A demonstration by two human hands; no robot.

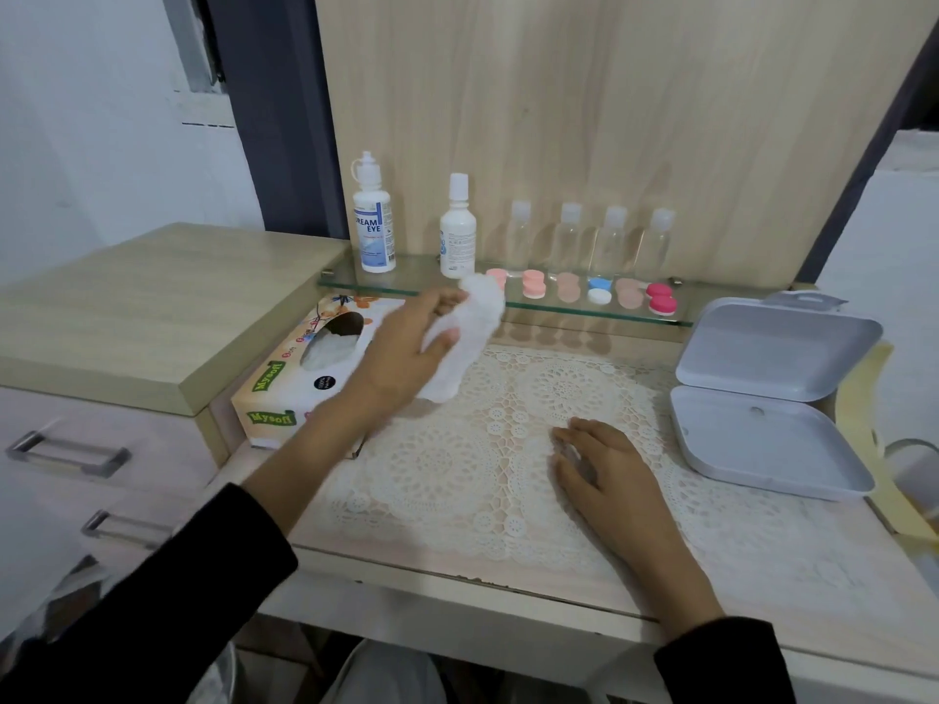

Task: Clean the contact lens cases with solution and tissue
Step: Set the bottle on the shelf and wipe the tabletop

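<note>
My left hand point(406, 348) pinches a white tissue point(470, 337) above the table, just right of the tissue box point(284, 393). My right hand point(604, 464) rests flat on the lace mat point(457, 464), fingers relaxed and holding nothing. Several contact lens cases sit in a row on the glass shelf point(538, 312): pink ones point(533, 284), a blue and white one point(599, 289) and a dark pink one point(661, 298). Two white solution bottles, a tall one point(373, 221) and a smaller one point(457, 231), stand at the shelf's left end.
Several small clear bottles point(589, 241) line the wooden back panel behind the cases. An open grey box point(767, 398) lies at the right of the table. A drawer cabinet point(101, 348) stands to the left of the tissue box.
</note>
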